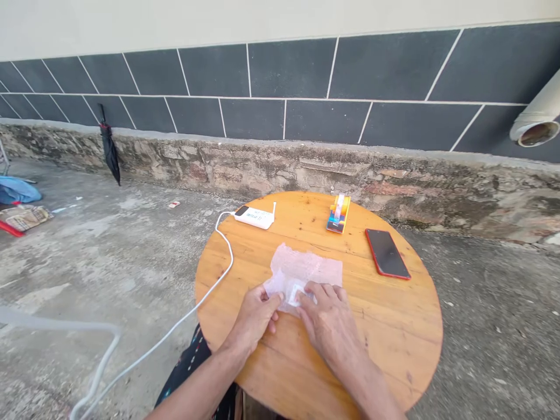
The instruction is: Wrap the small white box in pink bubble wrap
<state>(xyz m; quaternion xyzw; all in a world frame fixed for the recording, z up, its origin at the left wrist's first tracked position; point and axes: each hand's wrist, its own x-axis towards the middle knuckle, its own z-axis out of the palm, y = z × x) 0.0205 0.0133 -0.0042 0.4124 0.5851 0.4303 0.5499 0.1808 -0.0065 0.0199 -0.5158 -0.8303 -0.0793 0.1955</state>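
A pinkish translucent sheet that looks like bubble wrap (312, 265) lies on the round wooden table (385, 326) in front of me. On its near part rests a small white object (296, 293), partly covered by the film and my fingers; its kind cannot be made out. My left hand (256, 315) pinches the left edge of the wrap between thumb and fingers. From the right, my right hand (328, 312) has its fingers bent over the wrap, thumb and fingertips holding the white object down.
Behind the wrap stand a white device with a short antenna (254, 217), its white cable (210, 289) running off left, and a yellow-and-blue tape dispenser (338, 214). A red-edged phone (387, 254) lies at right. A black umbrella (109, 146) leans on the wall.
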